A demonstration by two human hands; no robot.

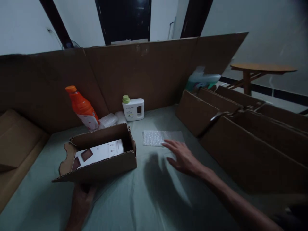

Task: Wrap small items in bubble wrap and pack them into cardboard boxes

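A small open cardboard box lies on the grey-green sheet with a white leaflet or flat white item inside. My left hand grips the box's near wall from below. My right hand hovers flat, fingers spread, just short of a sheet of bubble wrap that lies on the sheet to the right of the box. An orange bottle leans behind the box, and a white bottle with a green cap stands further right.
A tall cardboard panel walls off the back. Large brown cartons stand at the right, another carton at the left. A pale green container sits behind the right cartons. A round wooden table stands far right.
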